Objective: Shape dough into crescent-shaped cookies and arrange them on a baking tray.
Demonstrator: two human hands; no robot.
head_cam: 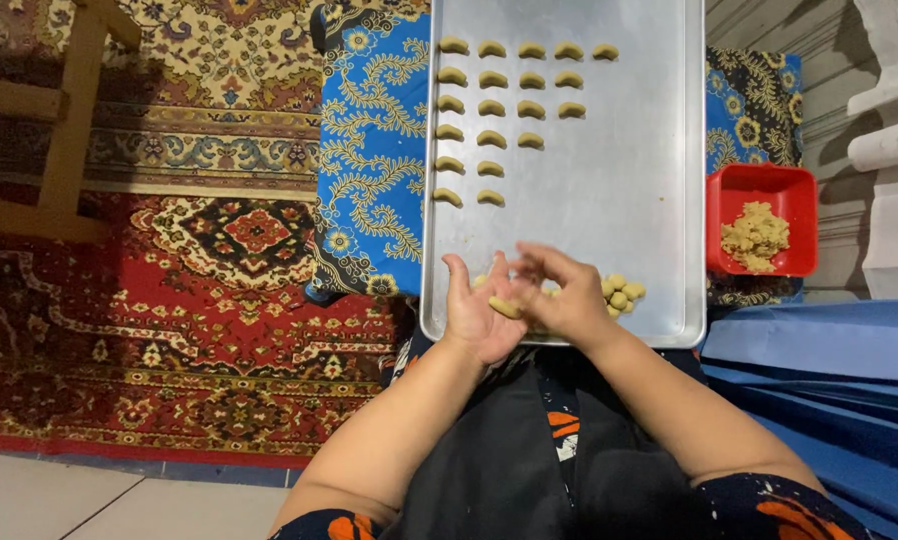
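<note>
Seen from above, a seated person is pressing both hands together at the lower middle of the frame. The left hand (481,312) is lying palm up, and the right hand (561,295) is lying across it, a small roll of pale dough (505,307) pinched between the palms. Both are hovering over the near edge of a metal baking tray (619,190). Crescent-shaped dough pieces (491,108) are sitting in rows at the tray's upper left. Small dough balls (620,291) are clustering just right of the hands. A red square container (729,210) of crumbly dough (755,235) is sitting right of the tray.
</note>
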